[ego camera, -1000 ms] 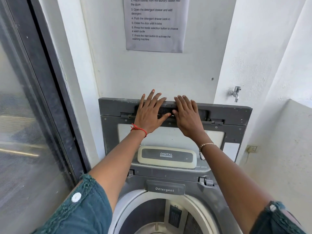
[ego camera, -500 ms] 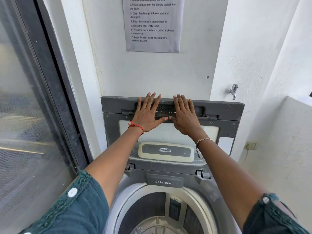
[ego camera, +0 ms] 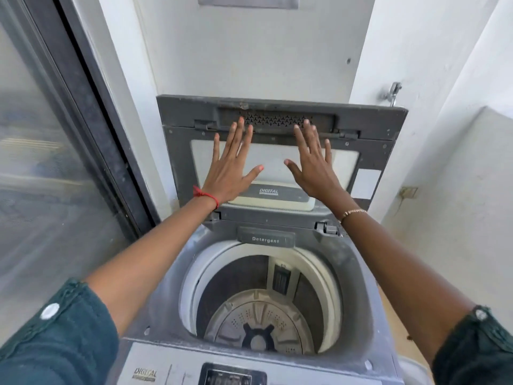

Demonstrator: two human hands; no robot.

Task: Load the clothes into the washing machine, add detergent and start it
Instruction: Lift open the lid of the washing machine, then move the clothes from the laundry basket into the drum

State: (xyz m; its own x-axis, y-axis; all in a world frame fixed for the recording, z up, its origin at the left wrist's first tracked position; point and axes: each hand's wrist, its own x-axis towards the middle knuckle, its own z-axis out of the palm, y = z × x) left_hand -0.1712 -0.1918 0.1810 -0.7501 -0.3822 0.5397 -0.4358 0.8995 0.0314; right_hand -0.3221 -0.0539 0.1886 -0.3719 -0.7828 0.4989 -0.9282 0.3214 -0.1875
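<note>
Found top-loading washing machine [ego camera: 358,295] open, grey lid [ego camera: 183,109] standing upright against the white wall. Observed left hand [ego camera: 230,170] held flat in front of the lid, over the left half of its window, fingers [ego camera: 240,134] straight and spread apart, tips level with the lid's perforated vent strip [ego camera: 277,118]; gripping nothing. Observed right hand [ego camera: 315,168] flat over the right half of the lid's window, fingers [ego camera: 308,137] straight and spread apart, thumb turned inward; gripping nothing. Could not tell whether either hand touches the lid or stands just off it. Noted red thread [ego camera: 205,194] on the left wrist and thin gold bracelet [ego camera: 351,212] on the right wrist, both below the lid's window. Noted cream housing marked DIGITAL [ego camera: 277,194] at the foot of the lid, partly behind the left hand. Noted drawer marked Detergent [ego camera: 265,238] just below the lid's hinge line, closed. Recorded drum [ego camera: 222,279] open below the lid, pulsator [ego camera: 258,323] showing at its bottom. Recorded control panel [ego camera: 233,376] at the machine edge farthest from the lid, cut off by the frame. Logged glass door [ego camera: 41,176] left of the lid, tap [ego camera: 391,91] on the wall just above the lid's right corner, paper sheet [ego camera: 248,1] on the wall above the lid, text out of view.
</note>
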